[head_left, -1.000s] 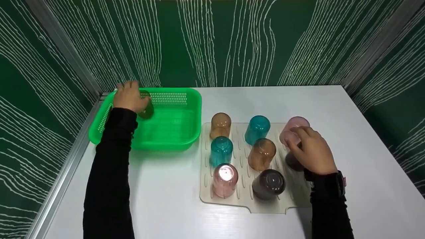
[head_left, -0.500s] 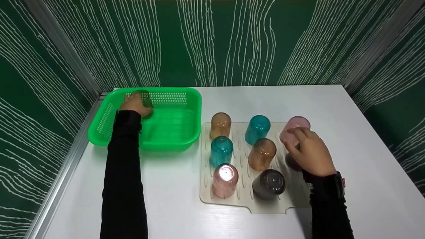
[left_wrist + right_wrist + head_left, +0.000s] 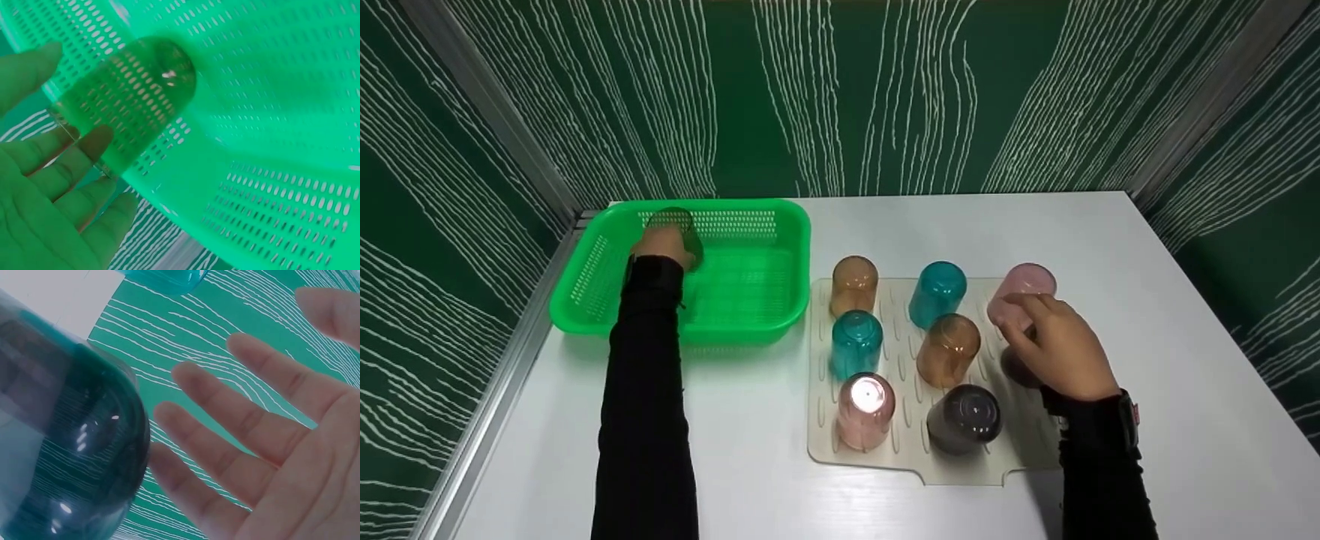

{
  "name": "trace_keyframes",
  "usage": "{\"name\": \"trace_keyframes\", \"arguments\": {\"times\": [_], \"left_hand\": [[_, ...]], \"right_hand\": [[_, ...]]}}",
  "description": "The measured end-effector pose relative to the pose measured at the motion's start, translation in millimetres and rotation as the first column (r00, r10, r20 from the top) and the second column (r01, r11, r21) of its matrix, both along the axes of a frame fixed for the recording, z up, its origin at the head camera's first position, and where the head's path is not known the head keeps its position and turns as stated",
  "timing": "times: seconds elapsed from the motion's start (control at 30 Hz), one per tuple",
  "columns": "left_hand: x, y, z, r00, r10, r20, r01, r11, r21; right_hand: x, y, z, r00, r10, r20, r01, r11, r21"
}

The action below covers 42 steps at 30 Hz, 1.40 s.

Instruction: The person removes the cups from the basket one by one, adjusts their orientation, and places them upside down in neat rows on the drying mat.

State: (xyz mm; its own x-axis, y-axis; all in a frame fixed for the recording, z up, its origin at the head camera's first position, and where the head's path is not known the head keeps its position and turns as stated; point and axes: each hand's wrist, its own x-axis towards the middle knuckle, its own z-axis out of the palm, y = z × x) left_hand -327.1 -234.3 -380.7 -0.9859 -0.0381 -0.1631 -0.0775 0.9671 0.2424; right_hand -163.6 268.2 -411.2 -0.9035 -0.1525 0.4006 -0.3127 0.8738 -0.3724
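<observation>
A dark see-through tumbler [image 3: 129, 95] lies against the wall of the green basket [image 3: 750, 322]. My left hand [image 3: 664, 244] is inside the basket beside it. In the left wrist view, its fingertips [image 3: 98, 140] overlap the tumbler near the open end, with the thumb apart. My right hand [image 3: 1065, 349] hovers at the right of a cream draining mat [image 3: 877, 457], fingers loosely bent and holding nothing. Just beside and below it stands another dark tumbler [image 3: 73, 427], partly hidden by the hand in the head view. Behind that is an upside-down pink tumbler [image 3: 1027, 281].
Other upturned tumblers stand on the mat: amber [image 3: 855, 285] and teal [image 3: 937, 292] at the back, teal [image 3: 856, 343] and amber [image 3: 949, 349] in the middle, pink [image 3: 866, 412] and dark grey [image 3: 964, 420] in front. Green patterned walls [image 3: 870, 97] enclose the white table [image 3: 750, 465].
My left hand has come down from above the basket's left rim into the basket, next to the dark tumbler. The right hand has barely moved.
</observation>
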Motion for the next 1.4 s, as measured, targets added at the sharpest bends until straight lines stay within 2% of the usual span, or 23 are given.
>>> {"name": "trace_keyframes", "arguments": {"times": [0.17, 0.27, 0.53, 0.7, 0.83, 0.97, 1.1, 1.17, 1.2, 1.3, 1.4], "left_hand": [[1.5, 6, 3.9, 0.996, 0.087, 0.032, -0.081, 0.985, -0.151], [2.1, 7, 5.9, 0.995, 0.1, 0.006, -0.097, 0.981, -0.166], [1.3, 11, 6.8, 0.997, 0.057, -0.052, -0.06, 0.996, -0.069], [5.0, 17, 11.2, 0.99, 0.016, -0.141, -0.017, 1.0, -0.006], [8.8, 25, 16.4, 0.968, 0.006, -0.251, 0.016, 0.996, 0.087], [18.9, 34, 19.7, 0.932, -0.009, -0.361, 0.082, 0.979, 0.187], [31.8, 42, 19.8, 0.89, 0.009, -0.455, 0.134, 0.951, 0.28], [37.5, 46, 17.2, 0.871, 0.033, -0.491, 0.158, 0.926, 0.343], [39.1, 48, 14.4, 0.865, 0.047, -0.5, 0.17, 0.909, 0.381], [28.5, 46, -16.6, 0.815, 0.074, -0.574, 0.259, 0.84, 0.476], [29.4, 52, -34.4, 0.799, 0.077, -0.597, 0.341, 0.759, 0.554]], "right_hand": [[0.9, 0, 0.0, 1.0, -0.004, 0.007, 0.004, 1.0, -0.004], [1.4, 0, 0.6, 1.0, -0.01, 0.012, 0.01, 1.0, -0.007], [2.8, -2, 1.6, 1.0, -0.001, 0.019, 0.001, 1.0, -0.012], [3.3, -1, 0.6, 1.0, -0.002, 0.005, 0.002, 1.0, -0.006], [3.8, 0, 0.6, 1.0, -0.007, -0.006, 0.007, 1.0, -0.001], [4.4, -1, 2.1, 1.0, -0.003, -0.013, 0.003, 1.0, -0.012], [3.9, -4, 3.4, 1.0, 0.008, -0.03, -0.009, 0.999, -0.039], [3.3, -5, 3.4, 0.999, 0.017, -0.046, -0.019, 0.998, -0.051], [3.1, -5, 3.3, 0.998, 0.02, -0.057, -0.024, 0.998, -0.058], [3.3, -6, 3.1, 0.996, 0.033, -0.086, -0.04, 0.996, -0.083], [4.9, -8, 4.5, 0.992, 0.048, -0.115, -0.061, 0.991, -0.119]]}}
